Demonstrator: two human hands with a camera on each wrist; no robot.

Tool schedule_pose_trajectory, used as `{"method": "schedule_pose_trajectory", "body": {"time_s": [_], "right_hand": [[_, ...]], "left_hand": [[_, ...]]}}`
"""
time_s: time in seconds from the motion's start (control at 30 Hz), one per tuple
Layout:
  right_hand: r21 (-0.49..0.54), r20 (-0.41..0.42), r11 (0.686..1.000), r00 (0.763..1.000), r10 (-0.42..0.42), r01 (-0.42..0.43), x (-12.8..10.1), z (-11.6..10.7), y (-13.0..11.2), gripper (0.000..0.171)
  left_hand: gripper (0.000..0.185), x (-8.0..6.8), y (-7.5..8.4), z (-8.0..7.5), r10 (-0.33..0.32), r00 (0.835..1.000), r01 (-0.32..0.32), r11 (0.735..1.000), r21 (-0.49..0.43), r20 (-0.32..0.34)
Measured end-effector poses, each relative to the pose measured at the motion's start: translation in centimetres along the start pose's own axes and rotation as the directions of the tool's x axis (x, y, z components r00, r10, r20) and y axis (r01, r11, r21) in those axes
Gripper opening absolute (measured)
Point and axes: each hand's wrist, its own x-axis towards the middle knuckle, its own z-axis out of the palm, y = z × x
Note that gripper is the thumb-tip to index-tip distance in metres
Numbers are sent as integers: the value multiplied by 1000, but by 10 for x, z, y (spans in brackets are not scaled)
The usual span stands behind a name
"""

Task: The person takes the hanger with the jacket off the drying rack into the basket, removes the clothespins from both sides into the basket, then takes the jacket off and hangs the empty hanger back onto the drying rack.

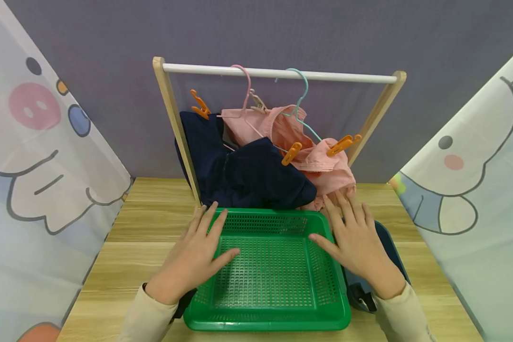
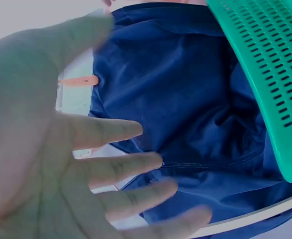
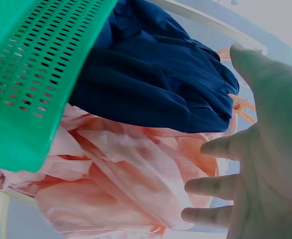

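Note:
My left hand is spread flat over the left side of a green plastic basket, fingers straight and holding nothing. Over the basket's right side, my right hand has its fingers extended too, with nothing in it. Behind the basket hangs a navy blue garment on a pink hanger, with orange clothespins on it. Beside it a pink jacket hangs from a light blue hanger. In the left wrist view the navy cloth lies beyond the fingers; in the right wrist view, the pink cloth.
The hangers hook over the white rod of a wooden-sided rack. A dark blue tray sits partly hidden under the right forearm, with dark items near it. Everything stands on a wood-grain table between patterned curtains.

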Motion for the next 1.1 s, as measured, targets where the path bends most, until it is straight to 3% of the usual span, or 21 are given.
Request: {"method": "schedule_pose_trajectory", "body": {"time_s": [0.2, 0.6, 0.77, 0.93, 1.1], "right_hand": [[26, -150, 998, 987, -56, 61, 18, -7, 4, 83], [126, -324, 965, 929, -178, 229, 62, -18, 2, 53], [154, -317, 958, 930, -184, 241, 80, -20, 0, 31], [151, -243, 971, 959, -143, 183, 92, -22, -3, 10], [109, -188, 984, 975, -118, 140, 95, -24, -5, 23]], "left_hand": [[71, -1, -7, -1, 67, 991, -70, 997, -22, -119], [59, -10, -30, 8, 38, 989, -55, 991, -119, -140], [54, -12, -39, 12, -18, 995, -1, 981, -195, -99], [49, -13, -45, 14, -125, 992, 121, 952, -281, 3], [44, -15, -47, 16, -197, 976, 216, 922, -321, 92]]}}
